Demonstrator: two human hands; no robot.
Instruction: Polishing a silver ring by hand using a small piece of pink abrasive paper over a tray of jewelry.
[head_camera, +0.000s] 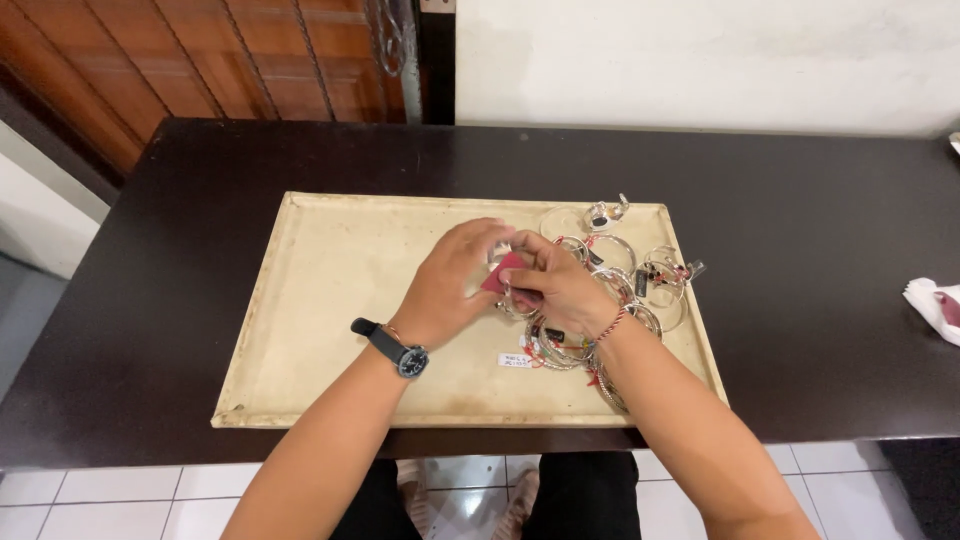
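Both hands meet over the cream rectangular tray (330, 300), left hand (450, 285) and right hand (560, 285) fingers closed on a small dark-red cloth (497, 273) beside silver metal bangles (620, 280).

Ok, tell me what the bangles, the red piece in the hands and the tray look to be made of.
Bangles: probably silvery metal, polished; they glint brightly.
Red piece: likely soft cloth or pad, matte; mostly hidden between the left hand and right hand.
Tray: unclear, perhaps painted wood or metal; cream, dull, scuffed edges.
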